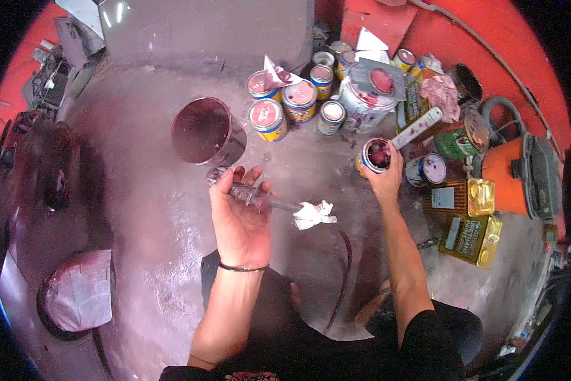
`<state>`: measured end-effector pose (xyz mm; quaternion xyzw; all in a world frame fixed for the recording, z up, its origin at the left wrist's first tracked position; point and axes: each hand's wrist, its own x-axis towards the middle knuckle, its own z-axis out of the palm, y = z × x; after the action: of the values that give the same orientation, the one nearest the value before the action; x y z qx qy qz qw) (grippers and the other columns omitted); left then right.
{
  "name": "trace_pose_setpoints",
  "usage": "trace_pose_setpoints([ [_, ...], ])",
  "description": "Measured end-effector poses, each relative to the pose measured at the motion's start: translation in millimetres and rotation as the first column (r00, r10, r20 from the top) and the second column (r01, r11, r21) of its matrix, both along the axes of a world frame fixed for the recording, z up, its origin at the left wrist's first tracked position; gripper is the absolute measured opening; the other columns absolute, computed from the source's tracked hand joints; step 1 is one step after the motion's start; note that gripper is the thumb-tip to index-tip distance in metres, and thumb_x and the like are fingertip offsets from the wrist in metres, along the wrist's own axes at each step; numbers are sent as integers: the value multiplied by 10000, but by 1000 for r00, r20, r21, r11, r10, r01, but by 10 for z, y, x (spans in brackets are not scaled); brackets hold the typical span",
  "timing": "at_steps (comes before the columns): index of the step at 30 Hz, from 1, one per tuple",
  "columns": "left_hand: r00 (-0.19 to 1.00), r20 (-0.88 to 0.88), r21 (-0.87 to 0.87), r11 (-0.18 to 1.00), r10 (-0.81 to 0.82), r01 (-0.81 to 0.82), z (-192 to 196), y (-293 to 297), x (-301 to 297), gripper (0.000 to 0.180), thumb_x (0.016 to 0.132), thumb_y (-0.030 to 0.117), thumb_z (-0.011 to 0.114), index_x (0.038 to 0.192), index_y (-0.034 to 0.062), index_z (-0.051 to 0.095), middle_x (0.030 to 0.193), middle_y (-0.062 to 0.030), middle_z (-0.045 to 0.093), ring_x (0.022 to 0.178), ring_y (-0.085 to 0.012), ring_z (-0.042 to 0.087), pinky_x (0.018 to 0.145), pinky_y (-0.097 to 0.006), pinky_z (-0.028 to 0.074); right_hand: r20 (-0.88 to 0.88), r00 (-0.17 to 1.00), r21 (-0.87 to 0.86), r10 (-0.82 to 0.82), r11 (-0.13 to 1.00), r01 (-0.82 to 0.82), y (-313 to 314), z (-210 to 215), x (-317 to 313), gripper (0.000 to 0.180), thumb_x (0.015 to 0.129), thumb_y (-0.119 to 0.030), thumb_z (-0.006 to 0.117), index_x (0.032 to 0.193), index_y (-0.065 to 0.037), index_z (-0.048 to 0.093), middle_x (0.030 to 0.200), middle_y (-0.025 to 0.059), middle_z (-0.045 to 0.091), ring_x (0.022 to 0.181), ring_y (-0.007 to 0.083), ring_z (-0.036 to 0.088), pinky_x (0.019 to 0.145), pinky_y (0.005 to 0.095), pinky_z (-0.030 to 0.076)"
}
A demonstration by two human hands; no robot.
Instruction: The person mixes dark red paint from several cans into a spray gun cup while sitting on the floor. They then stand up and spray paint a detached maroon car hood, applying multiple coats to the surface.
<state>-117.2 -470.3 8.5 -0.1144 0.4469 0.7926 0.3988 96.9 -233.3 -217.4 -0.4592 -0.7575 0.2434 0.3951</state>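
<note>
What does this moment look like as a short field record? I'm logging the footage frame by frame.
left hand: palm up, holds a paint-stained tool tipped with a white rag
right hand: grips a small open tin of dark red paint
ahead of left hand: large dark red bucket, open
behind: cluster of closed small tins
right side: orange machine, yellow rectangular cans
surface: paint-smeared floor

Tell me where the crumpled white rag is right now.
In the head view, the crumpled white rag lies on the floor just right of centre, at the tip of the stir stick in the left hand.
</note>
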Motion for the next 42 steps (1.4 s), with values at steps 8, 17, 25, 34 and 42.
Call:
trace_pose_setpoints([
  [8, 997, 26, 3, 997, 78, -78, 127, -86, 15, 380, 946, 449, 633, 1141, 124, 621, 1123, -39, 693, 986, -219, 643, 904, -402, 509, 24, 978, 106, -209, 973, 206, -313, 649, -240, 674, 810, -247, 862, 1379, -42, 564, 1285, 179, 591, 1151, 289, 596, 977, 400, 494],
  [17, 995, -13, 0, 995, 100, -100, 328, -266, 199, 379, 943, 379, 732, 1210, 144, 599, 1169, -21, 664, 1047, -182, 618, 840, -337, 499, -6, 964, -330, 267, 909, -254, 559, 554, -2594, 478, 905, -415, 681, 1296, -140, 680, 951, 168, 759, 923, 330, 735, 829, 449, 552],
  [25, 982, -55, -24, 983, 179, -181, 158, -253, -27, 417, 930, 355, 758, 1210, 108, 573, 1132, -33, 648, 995, -168, 597, 809, -337, 498, -103, 951, -135, 291, 943, -303, 409, 1321, -2811, 251, 928, -280, 707, 1088, -95, 766, 840, 129, 760, 662, 195, 721, 674, 349, 551],
  [34, 994, -63, 37, 996, 89, -87, -373, 427, -245, 413, 902, 346, 782, 1161, 102, 572, 1010, -14, 589, 816, -143, 595, 799, -381, 549, -245, 844, 287, 477, 867, -406, -474, 3406, -1888, 167, 961, -124, 699, 1097, -38, 745, 852, 55, 717, 699, 87, 644, 651, 275, 543],
  [42, 1000, -21, 27, 1000, -8, 9, -463, 788, -20, 379, 885, 321, 773, 1146, 113, 593, 1004, -18, 599, 814, -154, 598, 779, -365, 545, 355, 803, 234, 479, 786, -572, -659, 3066, -1284, 265, 939, -147, 687, 1196, -84, 687, 1043, 126, 730, 888, 268, 725, 760, 365, 564],
])
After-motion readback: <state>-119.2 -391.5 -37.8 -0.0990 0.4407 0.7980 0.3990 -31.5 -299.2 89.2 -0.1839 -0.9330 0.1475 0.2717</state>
